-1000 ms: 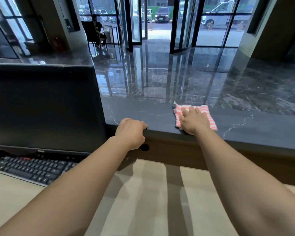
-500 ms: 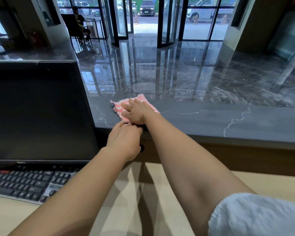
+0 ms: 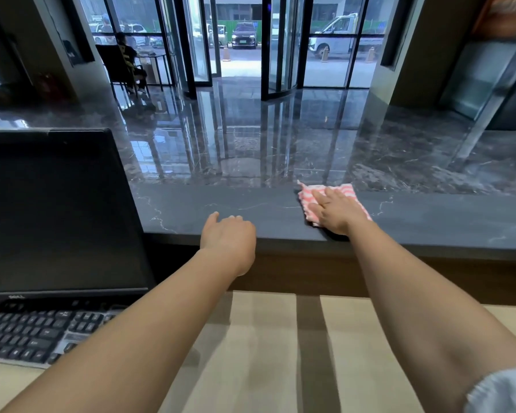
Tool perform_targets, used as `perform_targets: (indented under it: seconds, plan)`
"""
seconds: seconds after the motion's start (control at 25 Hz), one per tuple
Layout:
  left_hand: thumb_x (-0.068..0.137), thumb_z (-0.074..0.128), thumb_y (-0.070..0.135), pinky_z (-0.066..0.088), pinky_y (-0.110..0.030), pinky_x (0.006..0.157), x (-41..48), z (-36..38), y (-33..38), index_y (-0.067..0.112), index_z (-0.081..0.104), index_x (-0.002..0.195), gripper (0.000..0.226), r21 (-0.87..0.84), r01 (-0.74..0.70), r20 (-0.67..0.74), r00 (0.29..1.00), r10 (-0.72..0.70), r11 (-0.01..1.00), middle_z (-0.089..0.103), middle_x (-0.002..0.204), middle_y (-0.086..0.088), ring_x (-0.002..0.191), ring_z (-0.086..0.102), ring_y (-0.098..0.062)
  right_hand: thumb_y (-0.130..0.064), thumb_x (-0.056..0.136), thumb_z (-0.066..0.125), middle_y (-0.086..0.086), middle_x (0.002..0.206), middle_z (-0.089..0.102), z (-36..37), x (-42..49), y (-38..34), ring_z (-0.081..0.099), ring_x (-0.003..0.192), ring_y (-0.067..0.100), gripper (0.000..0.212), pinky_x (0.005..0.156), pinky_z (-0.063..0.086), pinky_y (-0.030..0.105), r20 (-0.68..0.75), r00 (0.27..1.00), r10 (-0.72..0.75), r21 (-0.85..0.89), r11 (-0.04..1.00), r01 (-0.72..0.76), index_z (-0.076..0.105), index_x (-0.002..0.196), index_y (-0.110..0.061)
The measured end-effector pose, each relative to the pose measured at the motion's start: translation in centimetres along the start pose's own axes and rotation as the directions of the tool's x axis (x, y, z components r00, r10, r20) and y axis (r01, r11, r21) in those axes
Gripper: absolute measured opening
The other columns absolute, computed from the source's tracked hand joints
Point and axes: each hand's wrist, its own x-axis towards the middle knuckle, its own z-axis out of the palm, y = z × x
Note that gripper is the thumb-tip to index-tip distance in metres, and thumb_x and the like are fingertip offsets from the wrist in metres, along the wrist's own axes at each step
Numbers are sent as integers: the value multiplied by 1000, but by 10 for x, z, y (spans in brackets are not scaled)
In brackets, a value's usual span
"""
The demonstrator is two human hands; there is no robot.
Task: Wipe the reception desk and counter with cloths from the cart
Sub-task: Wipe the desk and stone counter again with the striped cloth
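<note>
Nearest lies the lower worktop, a pale, matt, wood-grained sheet crossed by shadow bands; at its left edge sit a black keyboard and, behind it, a dark flat monitor; above a brown wooden riser runs the raised stone worktop, a dull charcoal slab with thin white veins and a squared near edge. The left hand rests on that near edge, fingers loosely bent and holding nothing, seemingly as a brace; the right hand lies flat, fingers straight and slightly spread, pressing the cloth down rather than gripping it. The cloth, thin, soft and striped pink and white, lies folded roughly square on the slab, reaching from near its near edge almost to its far edge; its corners show beyond the fingers. The step in hand looks like wiping the slab lengthwise; it probably goes best with the palm kept flat and the pressure even, strokes overlapping from near edge to far edge, and loose corners watched, since thin fabric may bunch on matt stone. Beyond, the polished marble floor gleams, mirroring glass doors.
</note>
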Motion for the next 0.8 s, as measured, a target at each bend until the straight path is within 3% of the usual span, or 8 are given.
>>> perform_targets:
  seconds: [0.16, 0.32, 0.48, 0.6, 0.64, 0.72, 0.8]
  plan:
    - [92, 47, 11, 15, -42, 117, -10, 5, 3, 17, 50, 124, 34, -36, -14, 1, 1000, 14, 999, 52, 128, -2, 126, 45, -20, -63, 86, -1, 6, 161, 16, 12, -16, 76, 18, 145, 31, 79, 115, 19, 50, 2, 984, 180, -1, 984, -180, 17, 154, -27]
    - [93, 49, 18, 16, -42, 117, -24, 16, -5, 17, 45, 131, 38, -67, -24, -8, 1000, 23, 997, 49, 132, 0, 131, 42, -18, -42, 102, 20, 9, 162, 11, -1, -48, 39, 11, 148, 29, 54, 117, 16, 46, -23, 954, 300, 92, 950, -297, 17, 154, -25]
    - [92, 48, 14, 17, -38, 117, -31, 20, -13, 18, 42, 136, 45, -147, 7, -67, 998, -17, 989, 46, 140, 1, 137, 36, -16, -42, 103, 21, 9, 162, 8, 1, -66, -48, 8, 149, 29, 53, 119, 11, 45, -88, 981, 174, 156, 975, -159, 18, 153, -27]
    - [91, 44, 9, 34, -35, 109, -39, 25, -23, 19, 48, 136, 46, -326, 115, -104, 982, -156, 938, 51, 139, -1, 128, 47, -22, -42, 103, 20, 6, 163, 4, 8, -68, -119, 3, 150, 28, 53, 120, 5, 46, -106, 994, 38, 182, 983, -18, 14, 154, -28]
    - [92, 45, 9, 42, -36, 102, -42, 30, -28, 20, 53, 133, 43, -450, 173, -94, 966, -239, 876, 57, 132, -2, 119, 54, -25, -41, 103, 21, 6, 163, 4, 10, -68, -141, 2, 150, 28, 53, 120, 3, 47, -115, 993, -19, 187, 982, 41, 13, 154, -28]
    - [91, 45, 8, 52, -35, 80, -48, 39, -37, 18, 67, 111, 31, -716, 257, -14, 924, -381, 649, 68, 104, -7, 92, 61, -27, -39, 103, 23, 7, 163, 2, 10, -64, -177, -1, 150, 28, 55, 120, 1, 46, -91, 987, -134, 205, 967, 150, 11, 155, -25]
    - [90, 47, 5, 46, -31, 66, -49, 47, -48, 10, 70, 95, 25, -862, 315, 95, 870, -483, 398, 69, 90, -11, 77, 59, -25, -34, 103, 25, 9, 163, 0, 4, -56, -209, -3, 150, 28, 56, 120, -1, 45, -35, 975, -219, 263, 939, 220, 11, 155, -20]
